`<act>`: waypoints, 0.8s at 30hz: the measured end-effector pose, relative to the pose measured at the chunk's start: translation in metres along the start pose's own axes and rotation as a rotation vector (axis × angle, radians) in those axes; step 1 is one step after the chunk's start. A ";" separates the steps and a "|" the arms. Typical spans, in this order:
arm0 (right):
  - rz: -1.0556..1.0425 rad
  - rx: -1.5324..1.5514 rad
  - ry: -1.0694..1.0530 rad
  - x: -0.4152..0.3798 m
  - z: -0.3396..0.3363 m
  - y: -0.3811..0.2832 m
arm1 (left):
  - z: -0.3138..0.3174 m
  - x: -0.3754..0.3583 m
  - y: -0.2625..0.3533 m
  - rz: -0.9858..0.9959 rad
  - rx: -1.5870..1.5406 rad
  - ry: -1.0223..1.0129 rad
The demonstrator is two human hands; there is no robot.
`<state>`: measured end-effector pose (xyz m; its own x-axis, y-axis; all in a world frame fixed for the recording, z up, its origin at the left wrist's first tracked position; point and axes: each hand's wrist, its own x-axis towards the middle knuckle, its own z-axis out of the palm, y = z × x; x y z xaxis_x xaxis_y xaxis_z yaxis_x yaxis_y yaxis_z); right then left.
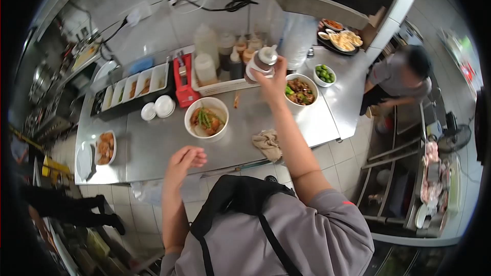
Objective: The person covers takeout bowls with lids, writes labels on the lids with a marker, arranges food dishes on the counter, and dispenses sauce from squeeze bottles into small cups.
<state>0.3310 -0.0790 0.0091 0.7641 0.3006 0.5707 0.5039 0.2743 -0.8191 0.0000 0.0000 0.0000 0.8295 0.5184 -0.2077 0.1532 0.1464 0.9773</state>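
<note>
My right hand (274, 79) is wrapped round a squeeze bottle (262, 65) with a pale nozzle cap and a white label. It holds the bottle at the right end of a white bin (227, 88) of sauce bottles. My left hand (187, 162) hangs near the counter's front edge, fingers slightly bent and holding nothing. Just beyond it stands a white bowl (223, 129) of food topped with green stalks. Under my right wrist, partly hidden, sits another white bowl (313, 101) with browned food and greens.
A crumpled cloth (267, 144) lies on the steel counter (238, 149). Left are a red holder (185, 97), stacked white lids (163, 106), a topping rack (134, 103) and a tray of browned pieces (106, 148). Right stands a bowl of green fruit (324, 74). A co-worker (401, 79) is beyond.
</note>
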 end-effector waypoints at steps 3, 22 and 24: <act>0.129 -0.083 -0.254 0.038 -0.119 -0.043 | 0.015 0.011 -0.034 0.016 -0.077 0.213; -0.447 -1.452 -0.701 0.077 -0.210 -0.038 | -0.050 0.003 0.020 0.205 0.018 0.613; -0.277 -1.407 -0.739 0.071 -0.229 -0.030 | -0.054 -0.002 0.030 0.233 0.018 0.631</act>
<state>0.4619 -0.2748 0.0606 0.4495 0.8536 0.2633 0.8562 -0.4957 0.1455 -0.0257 0.0487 0.0276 0.3699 0.9286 0.0291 0.0219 -0.0400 0.9990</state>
